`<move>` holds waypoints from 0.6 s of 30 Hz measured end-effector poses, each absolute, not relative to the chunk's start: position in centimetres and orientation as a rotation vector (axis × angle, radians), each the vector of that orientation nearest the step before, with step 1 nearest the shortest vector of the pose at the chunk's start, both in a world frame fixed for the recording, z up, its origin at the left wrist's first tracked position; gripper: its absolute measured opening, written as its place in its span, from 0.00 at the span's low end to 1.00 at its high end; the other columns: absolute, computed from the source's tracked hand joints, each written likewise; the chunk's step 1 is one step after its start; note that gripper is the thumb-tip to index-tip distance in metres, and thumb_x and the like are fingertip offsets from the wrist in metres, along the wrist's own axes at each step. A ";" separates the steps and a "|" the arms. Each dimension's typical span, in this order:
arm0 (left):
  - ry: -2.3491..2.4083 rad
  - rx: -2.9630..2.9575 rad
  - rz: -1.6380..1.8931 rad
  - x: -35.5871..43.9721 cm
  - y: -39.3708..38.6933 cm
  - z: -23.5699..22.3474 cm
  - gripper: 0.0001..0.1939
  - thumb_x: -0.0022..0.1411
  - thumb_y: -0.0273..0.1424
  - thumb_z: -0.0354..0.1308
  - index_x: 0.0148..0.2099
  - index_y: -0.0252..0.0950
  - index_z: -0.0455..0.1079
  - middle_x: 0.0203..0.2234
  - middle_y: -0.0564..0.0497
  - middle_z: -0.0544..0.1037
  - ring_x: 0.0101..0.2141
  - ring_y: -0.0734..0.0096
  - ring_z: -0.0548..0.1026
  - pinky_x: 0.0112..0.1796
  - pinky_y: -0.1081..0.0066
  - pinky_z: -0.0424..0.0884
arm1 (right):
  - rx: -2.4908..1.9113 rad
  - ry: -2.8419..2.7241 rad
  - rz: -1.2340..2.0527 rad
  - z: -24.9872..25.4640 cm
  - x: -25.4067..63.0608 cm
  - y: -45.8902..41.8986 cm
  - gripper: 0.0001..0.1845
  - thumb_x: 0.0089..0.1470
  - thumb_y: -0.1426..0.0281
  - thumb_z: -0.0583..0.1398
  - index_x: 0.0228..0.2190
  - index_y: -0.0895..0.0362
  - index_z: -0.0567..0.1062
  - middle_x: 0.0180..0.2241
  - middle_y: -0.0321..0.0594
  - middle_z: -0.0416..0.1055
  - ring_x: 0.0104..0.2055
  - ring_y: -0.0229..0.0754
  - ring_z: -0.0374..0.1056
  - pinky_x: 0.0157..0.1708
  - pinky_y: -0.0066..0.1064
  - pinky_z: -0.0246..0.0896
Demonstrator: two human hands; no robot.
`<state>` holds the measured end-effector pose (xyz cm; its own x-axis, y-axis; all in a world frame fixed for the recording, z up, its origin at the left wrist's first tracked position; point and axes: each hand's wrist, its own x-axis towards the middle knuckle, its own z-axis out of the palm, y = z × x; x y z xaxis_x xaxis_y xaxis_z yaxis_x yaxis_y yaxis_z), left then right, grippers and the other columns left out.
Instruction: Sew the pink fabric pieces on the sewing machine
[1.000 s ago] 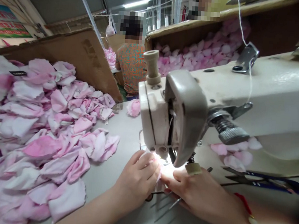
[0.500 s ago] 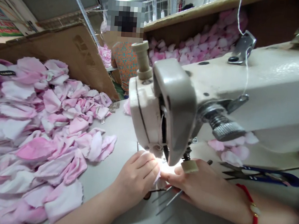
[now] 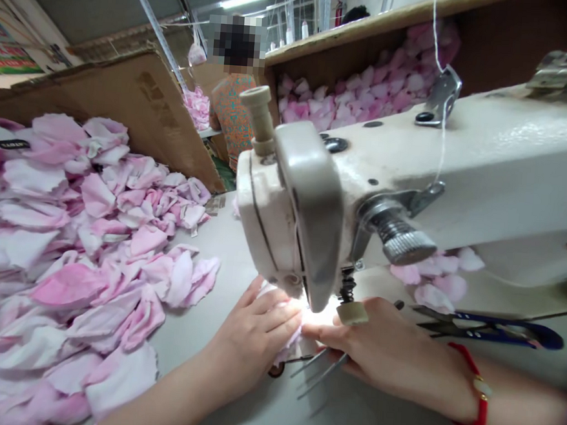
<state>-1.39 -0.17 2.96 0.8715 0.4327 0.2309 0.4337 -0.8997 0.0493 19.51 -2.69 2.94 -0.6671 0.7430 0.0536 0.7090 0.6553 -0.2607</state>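
More cloth (image 3: 289, 349) visible under left hand (image 3: 259, 334)

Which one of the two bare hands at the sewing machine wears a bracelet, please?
The right hand: a red cord bracelet with a pale bead circles its wrist. The left hand, touching pale pink fabric, has a bare wrist.

Held cloth (image 3: 289, 346) part-hidden, poster (image 3: 6, 47) cropped

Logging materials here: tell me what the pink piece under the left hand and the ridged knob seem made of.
Pink piece: probably fabric, matte, judging by its soft, rumpled edge; most is hidden. Ridged knob: likely metal, shiny, silvery, with bright glints along its ridges.
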 end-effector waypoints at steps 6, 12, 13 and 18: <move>-0.757 -2.844 -0.340 -1.2 -2.0 2.0 0.18 0.62 0.22 0.37 0.49 0.27 0.63 0.45 0.42 0.70 0.48 0.62 0.65 0.49 0.57 0.61 | -1.357 -2.536 0.301 2.9 21.6 -2.1 0.10 0.51 0.62 0.54 0.23 0.53 0.70 0.20 0.33 0.67 0.24 0.37 0.63 0.23 0.28 0.46; -0.801 -2.781 -0.378 -0.9 -2.8 1.5 0.17 0.61 0.20 0.38 0.48 0.27 0.63 0.44 0.41 0.70 0.47 0.63 0.66 0.48 0.59 0.63 | -1.530 -2.462 -0.030 1.4 20.7 -2.0 0.11 0.52 0.71 0.51 0.21 0.55 0.68 0.17 0.35 0.66 0.18 0.37 0.61 0.18 0.28 0.38; -0.799 -2.795 -0.387 -0.9 -2.7 1.5 0.17 0.61 0.20 0.38 0.48 0.27 0.63 0.44 0.41 0.71 0.46 0.63 0.67 0.48 0.59 0.63 | -1.529 -2.464 -0.034 1.2 20.5 -2.1 0.12 0.52 0.72 0.50 0.20 0.55 0.68 0.17 0.35 0.66 0.18 0.37 0.61 0.18 0.28 0.37; -0.877 -2.826 -0.451 -0.8 -1.8 1.5 0.14 0.61 0.22 0.42 0.47 0.29 0.63 0.42 0.41 0.70 0.45 0.62 0.67 0.46 0.59 0.65 | -1.610 -2.473 -0.013 1.5 20.5 -1.6 0.11 0.52 0.70 0.51 0.21 0.54 0.69 0.17 0.36 0.66 0.19 0.39 0.62 0.18 0.29 0.39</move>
